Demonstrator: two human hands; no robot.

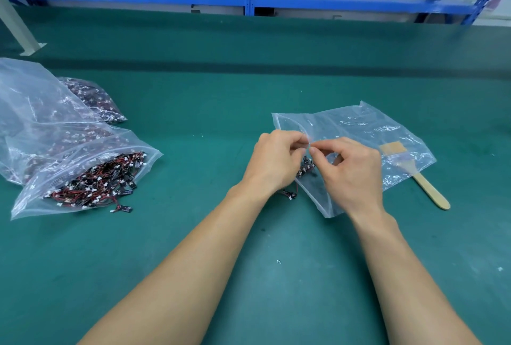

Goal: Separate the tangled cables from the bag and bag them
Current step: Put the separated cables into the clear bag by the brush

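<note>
— Starting far left, at nine o'clock from the hands?

— An open supply bag (55,167) lying on the green table (207,101), mouth toward three o'clock, crammed with tangled cables (94,181). Another full bag (94,98) behind it at ten o'clock. One loose cable (121,208) just outside the mouth.

— Handling that mass?

— Light, limp and springy, judging by looks: thin red and black wires, small white plugs, black tabs, all prone to snagging. Never yank, for fear of tearing a wire from its plug. Better to take hold at a plug or tab, not mid-wire, and tease out one at a time.

— And the middle?

— Left grip (276,159): fingers curled, thumb and forefinger pinched closed on something fine, seemingly a wire of the small bunch (305,167) hanging just below. Right grip (351,173): the same tight pinch, meeting the left tip to tip at twelve o'clock of the bunch. Impossible to tell whether also catching bag film.

— Where exactly, that bunch?

— At the mouth of the clear bag (359,134); inside or just above it, cannot tell.

— Further right?

— The clear bag itself, flat, mouth toward nine o'clock. Thin, slick, floppy; best held open by the rim. A stray cable (290,195) at six o'clock of the left grip, outside the bag. At four o'clock, a wooden-handled brush (431,192), head under the film.
</note>
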